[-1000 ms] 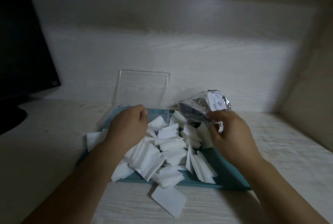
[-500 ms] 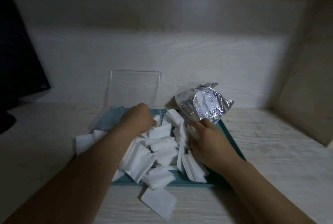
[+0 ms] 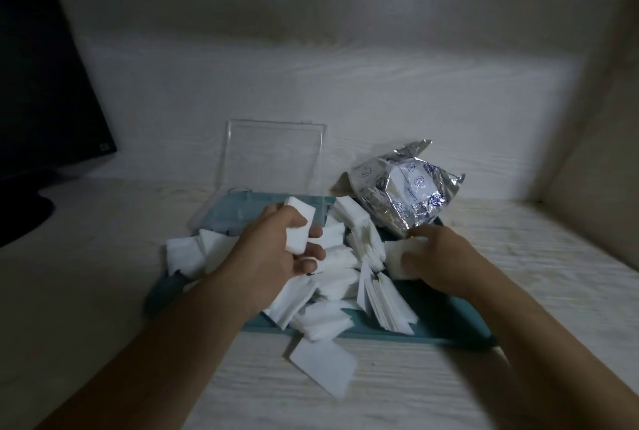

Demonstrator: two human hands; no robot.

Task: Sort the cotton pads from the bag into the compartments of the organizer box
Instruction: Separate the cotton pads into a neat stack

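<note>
Dimly, left hand (image 3: 276,249) clutched cotton pads (image 3: 299,229); right hand (image 3: 437,262) pinched another pad (image 3: 397,256); foil bag (image 3: 404,192) print unreadable.

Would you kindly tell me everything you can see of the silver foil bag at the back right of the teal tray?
The crinkled silver foil bag looks like thin metallic film, printed with small blue symbols and a pale label panel. Its top is torn open and crumpled into a peak. It bulges as if part full and sits tilted on the far right corner of the teal plastic tray, beside loose white square cotton pads. The right hand, gripping pads, lies just in front; contact with the bag is unclear.
</note>
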